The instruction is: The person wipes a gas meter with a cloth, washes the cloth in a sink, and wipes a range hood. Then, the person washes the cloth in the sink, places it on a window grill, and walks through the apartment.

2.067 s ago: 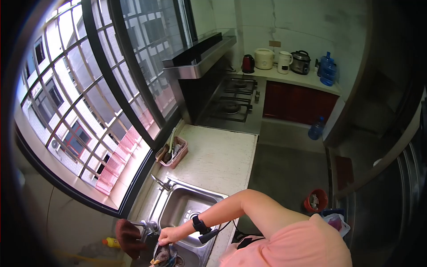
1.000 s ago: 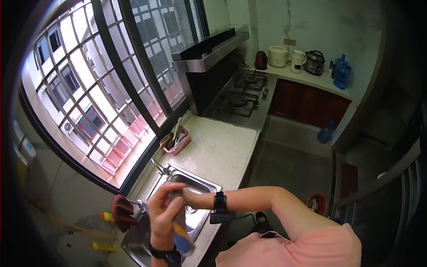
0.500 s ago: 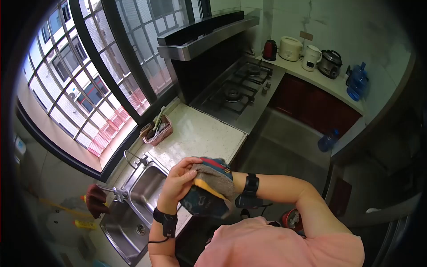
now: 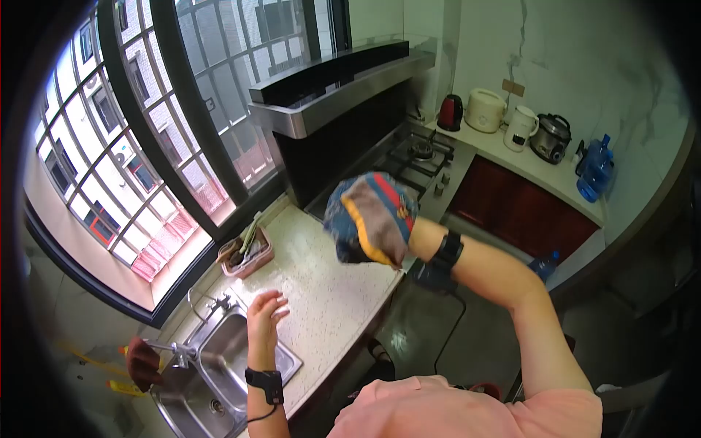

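Note:
A bunched striped cloth (image 4: 376, 217) in blue, grey, yellow and red covers my right hand, which holds it up above the far end of the counter, in front of the stove. The fingers under it are hidden; a bit of my right hand (image 4: 415, 237) shows at the wrist end. My left hand (image 4: 267, 314) is empty, its fingers loosely bent and apart, over the counter beside the sink. Both wrists wear black bands. The steel double sink (image 4: 288, 369) lies near my left forearm.
A pink basket (image 4: 261, 261) with utensils stands by the window. Beyond the cloth are the gas stove (image 4: 460, 157) and range hood (image 4: 321, 106). A red kettle (image 4: 450, 113), a rice cooker (image 4: 549, 139) and a blue water bottle (image 4: 595, 171) line the far counter.
My left hand has let go of the cloth and dropped back toward the sink. My right hand has carried the cloth forward and up toward the stove. The view has shifted slightly.

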Demonstrator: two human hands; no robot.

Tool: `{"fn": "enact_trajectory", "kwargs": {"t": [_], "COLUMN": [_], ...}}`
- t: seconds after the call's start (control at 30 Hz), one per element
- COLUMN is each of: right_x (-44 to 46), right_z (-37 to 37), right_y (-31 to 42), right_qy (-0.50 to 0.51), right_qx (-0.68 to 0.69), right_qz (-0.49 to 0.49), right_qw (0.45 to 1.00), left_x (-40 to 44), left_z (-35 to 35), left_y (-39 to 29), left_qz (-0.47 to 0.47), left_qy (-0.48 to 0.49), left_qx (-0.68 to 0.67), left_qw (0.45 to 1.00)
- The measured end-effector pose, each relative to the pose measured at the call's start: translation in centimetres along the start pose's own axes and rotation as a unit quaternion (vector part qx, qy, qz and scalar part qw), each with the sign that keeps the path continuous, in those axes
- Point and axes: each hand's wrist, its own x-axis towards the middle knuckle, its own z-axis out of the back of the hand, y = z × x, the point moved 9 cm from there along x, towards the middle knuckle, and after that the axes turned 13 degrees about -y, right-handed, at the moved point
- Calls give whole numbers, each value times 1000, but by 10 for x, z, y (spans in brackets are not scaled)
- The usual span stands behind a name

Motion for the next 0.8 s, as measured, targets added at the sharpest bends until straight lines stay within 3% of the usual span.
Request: {"fn": "enact_trajectory", "kwargs": {"t": [0.07, 0.13, 0.2, 0.27, 0.4, 0.5, 0.53, 0.63, 0.8], "right_x": [69, 151, 215, 268, 318, 329, 333, 341, 312], "right_z": [53, 106, 151, 174, 130, 65, 42, -14, -42], "right_y": [-71, -117, -127, -130, -161, -186, -190, -193, -80], "right_qy": [-53, -102, -123, -115, 1, 104, 135, 211, 150], "right_qx": [266, 399, 202, -73, -414, -480, -462, -333, -166], "right_qz": [-65, -98, -105, -109, -171, -205, -180, 28, 270], "right_qw": [960, 906, 966, 985, 894, 847, 858, 919, 936], "left_x": [10, 21, 32, 46, 72, 86, 90, 105, 138], "left_z": [-8, -17, -27, -35, -39, -36, -34, -42, -119], "left_y": [12, 21, 22, 19, 4, -3, -6, -11, -48], "left_qz": [13, 26, 25, 17, -9, -28, -35, -50, -129], "left_qy": [-1, -12, -17, -16, -41, -66, -75, -83, -55], "left_qx": [-3, -5, -8, -9, 10, 10, 8, -5, -24], "left_qw": [1000, 1000, 1000, 1000, 999, 997, 997, 995, 990]}}
